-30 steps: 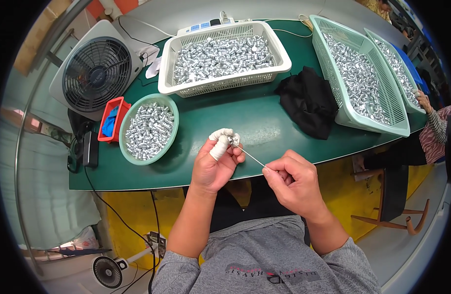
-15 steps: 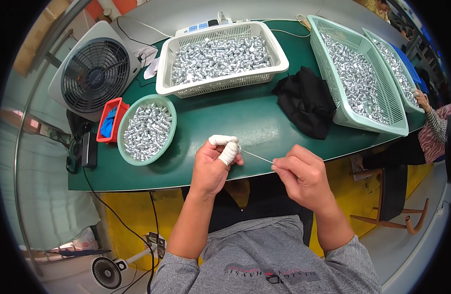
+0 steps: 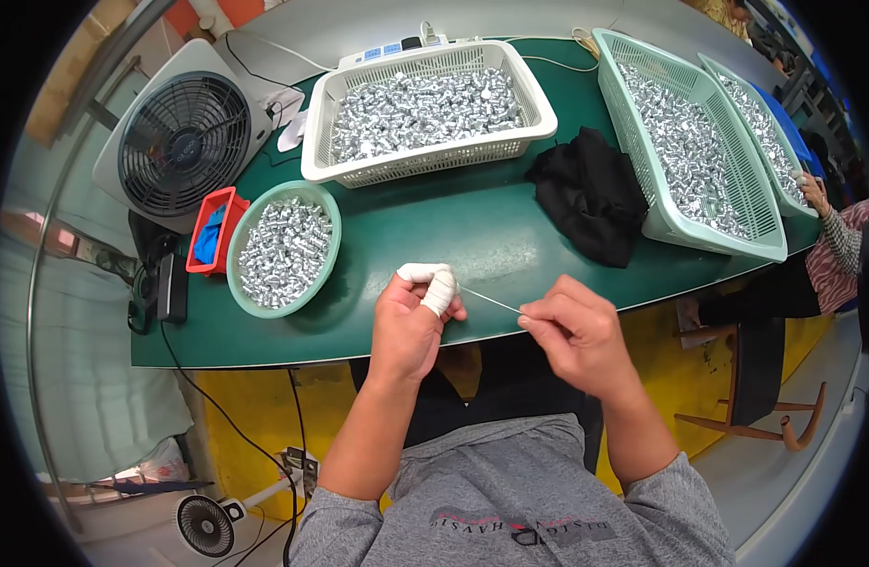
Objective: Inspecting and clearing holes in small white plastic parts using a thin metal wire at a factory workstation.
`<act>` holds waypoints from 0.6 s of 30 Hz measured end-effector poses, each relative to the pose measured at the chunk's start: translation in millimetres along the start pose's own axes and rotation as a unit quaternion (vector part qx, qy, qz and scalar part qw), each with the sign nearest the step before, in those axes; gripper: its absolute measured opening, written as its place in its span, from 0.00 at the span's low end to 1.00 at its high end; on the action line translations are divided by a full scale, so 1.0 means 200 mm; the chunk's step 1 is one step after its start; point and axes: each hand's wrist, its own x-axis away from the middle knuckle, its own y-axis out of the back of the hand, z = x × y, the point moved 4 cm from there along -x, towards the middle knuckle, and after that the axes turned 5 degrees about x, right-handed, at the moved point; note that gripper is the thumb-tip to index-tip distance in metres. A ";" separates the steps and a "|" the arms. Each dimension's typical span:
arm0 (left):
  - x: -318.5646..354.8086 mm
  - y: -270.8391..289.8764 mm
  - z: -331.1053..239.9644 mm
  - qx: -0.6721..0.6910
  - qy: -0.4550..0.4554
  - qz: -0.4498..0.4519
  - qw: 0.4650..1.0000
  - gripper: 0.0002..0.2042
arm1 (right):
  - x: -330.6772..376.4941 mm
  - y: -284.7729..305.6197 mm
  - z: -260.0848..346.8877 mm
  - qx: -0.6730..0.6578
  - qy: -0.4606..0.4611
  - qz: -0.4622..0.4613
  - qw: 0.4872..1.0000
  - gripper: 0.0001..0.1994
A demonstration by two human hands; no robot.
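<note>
Wire [image 3: 489,300], one thin pale strand, runs taut above the near edge of a green table [image 3: 472,236], pinched at either end by two bare hands. From the left: one grey fan [image 3: 181,142], one small red tray [image 3: 212,231], one round green bowl [image 3: 283,248] of silver metal pieces, and the left hand [image 3: 411,321], fingertips wrapped in white, closed on the strand. Next, one white basket [image 3: 425,109], the right hand [image 3: 576,335] gripping the other end, one black cloth [image 3: 590,194], and two green baskets [image 3: 699,142].

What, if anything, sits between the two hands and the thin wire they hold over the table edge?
Nothing visible: the left hand, fingertips taped white, and the right hand each pinch an end of the thin wire directly.
</note>
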 end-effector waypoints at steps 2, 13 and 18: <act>0.00 0.02 -0.02 -0.122 0.011 0.073 0.990 0.05 | -0.03 0.06 -0.04 -0.015 -0.003 0.031 0.999 0.05; 0.00 -0.04 0.00 -0.027 -0.047 -0.029 0.998 0.04 | 0.09 -0.11 -0.03 -0.028 -0.046 -0.088 0.995 0.03; -0.02 -0.03 -0.17 -0.177 -0.158 -0.047 0.970 0.05 | 0.04 -0.01 -0.12 -0.073 -0.078 -0.059 0.993 0.02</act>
